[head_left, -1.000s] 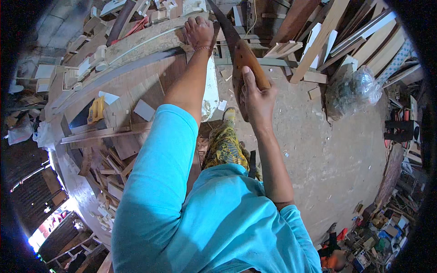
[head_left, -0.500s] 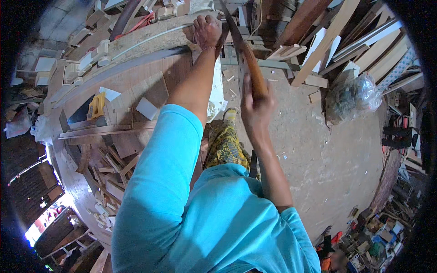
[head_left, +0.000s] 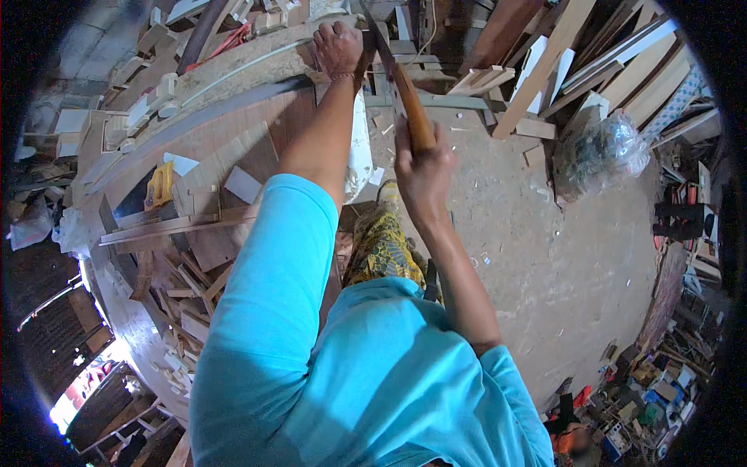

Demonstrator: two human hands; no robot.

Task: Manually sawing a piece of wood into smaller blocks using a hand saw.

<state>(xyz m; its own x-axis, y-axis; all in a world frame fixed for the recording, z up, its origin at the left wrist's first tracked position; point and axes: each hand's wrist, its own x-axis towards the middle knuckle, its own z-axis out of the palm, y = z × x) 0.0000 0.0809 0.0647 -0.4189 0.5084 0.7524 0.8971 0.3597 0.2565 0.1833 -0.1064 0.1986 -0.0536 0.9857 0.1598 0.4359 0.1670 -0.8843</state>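
Note:
My left hand point(head_left: 340, 48) presses with curled fingers on a wooden piece at the bench's board edge point(head_left: 264, 47), near the top of the view. Just to its right, my right hand point(head_left: 424, 163) grips the wooden handle point(head_left: 417, 113) of a hand saw. The saw's dark blade point(head_left: 377, 35) points up and away, beside my left hand. A white board point(head_left: 358, 148) lies beneath my left forearm. A yellow-handled tool point(head_left: 159, 185) rests among offcuts on the plywood point(head_left: 249, 124) to the left.
Leaning planks point(head_left: 545, 70) and a clear plastic sack point(head_left: 603, 163) stand at upper right. Loose offcuts point(head_left: 187, 288) pile at left. Concrete floor point(head_left: 560, 272) with scattered chips spreads to my right, bordered by mixed clutter point(head_left: 654, 397). My foot point(head_left: 387, 191) stands beside the bench.
My right hand and saw first shifted slightly down and right, then moved back up and left. My left hand stays curled on the wood, shifting slightly with the view.

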